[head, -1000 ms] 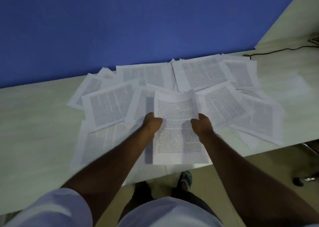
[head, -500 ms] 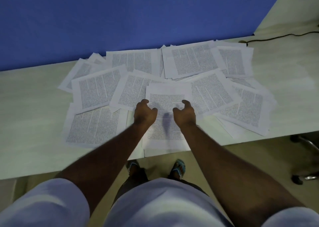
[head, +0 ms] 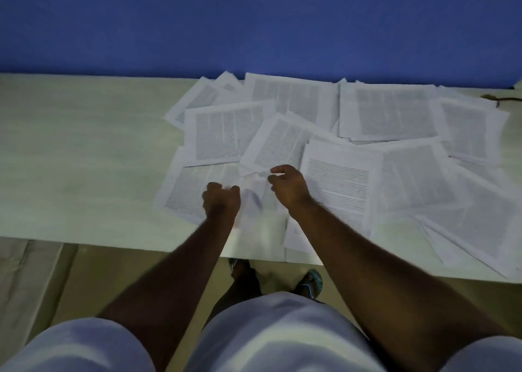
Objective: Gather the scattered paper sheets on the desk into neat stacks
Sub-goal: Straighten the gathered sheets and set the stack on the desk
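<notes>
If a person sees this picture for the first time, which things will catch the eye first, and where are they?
The eye falls first on the printed paper sheets, which lie overlapping across the middle and right of the pale desk, in front of a deep blue wall. Next come the two bare hands at the near edge: the left hand and the right hand reach over the nearest sheets, fingers curled. Whether they hold paper is too blurred to tell.

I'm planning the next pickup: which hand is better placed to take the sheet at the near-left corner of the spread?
Probably the left hand: it hovers right over that near-left sheet, fingers curled, holding nothing. The right hand sits further right, between it and the single-column sheet, so it would have to cross over.
</notes>
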